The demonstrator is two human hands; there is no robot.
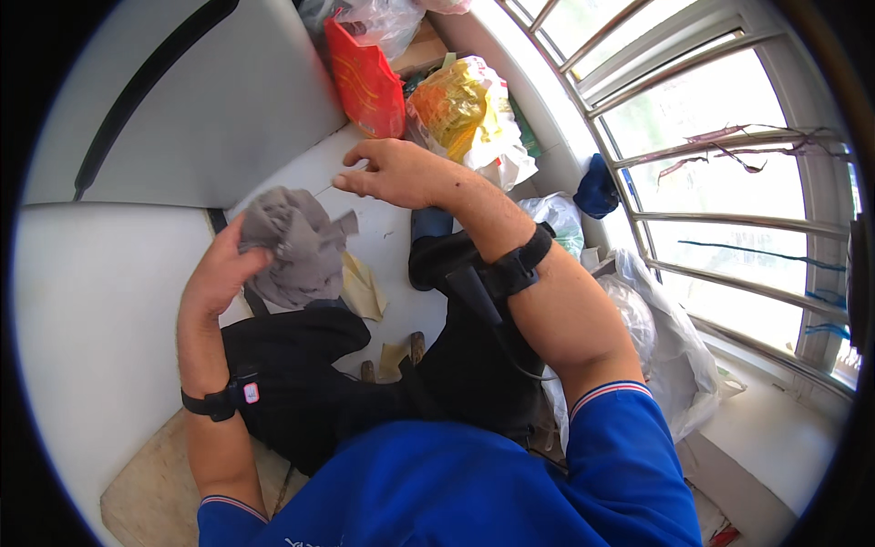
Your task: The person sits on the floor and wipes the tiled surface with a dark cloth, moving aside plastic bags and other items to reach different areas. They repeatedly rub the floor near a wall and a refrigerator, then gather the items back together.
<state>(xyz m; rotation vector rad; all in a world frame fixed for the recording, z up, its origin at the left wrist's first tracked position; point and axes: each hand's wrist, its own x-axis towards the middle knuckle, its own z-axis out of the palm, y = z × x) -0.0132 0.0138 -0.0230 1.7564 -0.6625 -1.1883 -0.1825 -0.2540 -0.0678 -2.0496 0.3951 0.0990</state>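
A crumpled grey cloth (297,249) is gripped at its left side by my left hand (229,267), thumb on top. It hangs over the white floor, above my bent left knee. My right hand (393,171) is up and to the right of the cloth, apart from it, with fingers loosely spread and nothing between them. A piece of tan paper (362,287) lies on the floor just right of the cloth, and another tan piece (392,360) is between my legs, beside a stub of brown wood (417,347).
A grey cabinet door or appliance with a black handle (147,89) stands at the left. A red bag (366,82) and a yellow and white plastic bag (465,116) stand ahead. White plastic bags (673,355) and a window with metal bars (724,219) are at the right.
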